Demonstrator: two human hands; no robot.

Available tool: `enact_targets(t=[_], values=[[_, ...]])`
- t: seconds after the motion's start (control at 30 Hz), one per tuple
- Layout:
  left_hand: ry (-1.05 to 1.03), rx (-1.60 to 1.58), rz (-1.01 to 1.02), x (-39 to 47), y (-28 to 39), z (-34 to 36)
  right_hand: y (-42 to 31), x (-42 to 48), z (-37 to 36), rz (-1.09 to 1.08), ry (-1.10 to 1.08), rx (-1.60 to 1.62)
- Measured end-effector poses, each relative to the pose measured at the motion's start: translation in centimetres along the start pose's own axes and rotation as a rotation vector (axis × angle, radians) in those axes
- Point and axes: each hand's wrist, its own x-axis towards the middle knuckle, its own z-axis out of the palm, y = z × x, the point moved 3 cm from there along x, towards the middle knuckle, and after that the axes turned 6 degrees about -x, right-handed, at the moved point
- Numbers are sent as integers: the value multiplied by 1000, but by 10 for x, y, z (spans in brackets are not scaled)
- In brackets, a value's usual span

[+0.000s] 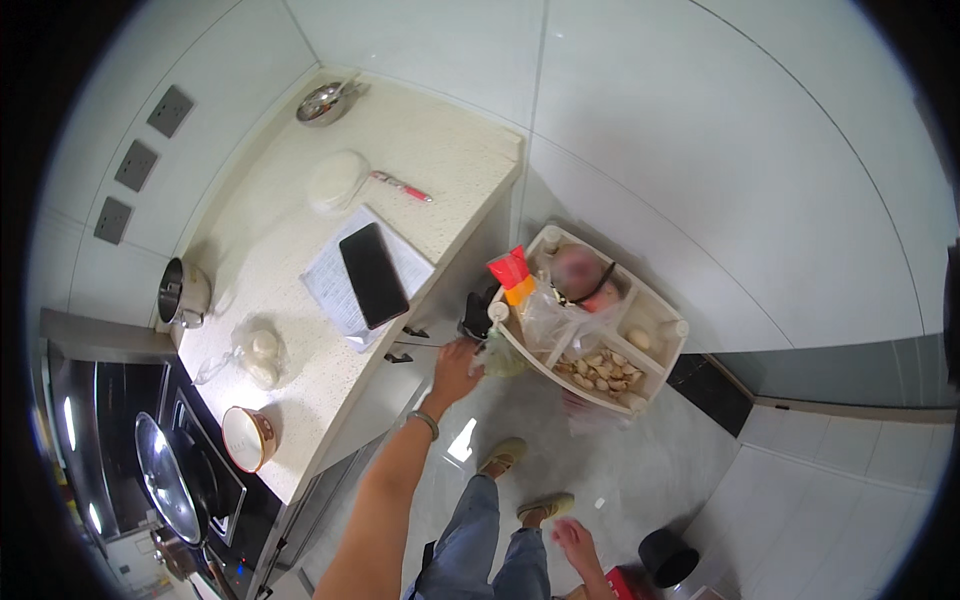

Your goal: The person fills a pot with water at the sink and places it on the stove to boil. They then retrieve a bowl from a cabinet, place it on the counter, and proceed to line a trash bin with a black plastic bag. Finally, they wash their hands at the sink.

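Observation:
My left hand (457, 373) is at the near side of a white plastic storage rack (517, 337), its fingers curled on the edge of a clear plastic bag (504, 358) with something pale green inside. Part of the grip is hidden behind the hand. The rack's divided top tray holds garlic cloves (602, 370), an egg-like round item (638, 339), a crumpled clear bag (546, 319) and a red and orange packet (513, 274). Low by my legs, my right hand (574, 543) hangs slightly blurred, fingers loosely apart, with nothing seen in it.
Left of me runs a speckled countertop (262, 195) with a black smartphone (373, 275) on papers (322, 281), a bowl (250, 440), a bagged pale item (261, 358) and a red-handled tool (403, 186). A lidded pan (169, 476) sits on the cooktop. A black bin (668, 558) stands on the floor.

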Motion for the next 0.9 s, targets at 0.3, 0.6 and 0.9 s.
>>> enact_targets(t=[0.3, 0.6, 0.9], values=[[-195, -559, -107, -20, 48, 11, -191, 191, 106, -381, 287, -560], [171, -474, -514, -17, -21, 32, -180, 251, 85, -404, 518, -1043], [-166, -111, -277, -20, -67, 48, -189, 244, 83, -491, 424, -961]])
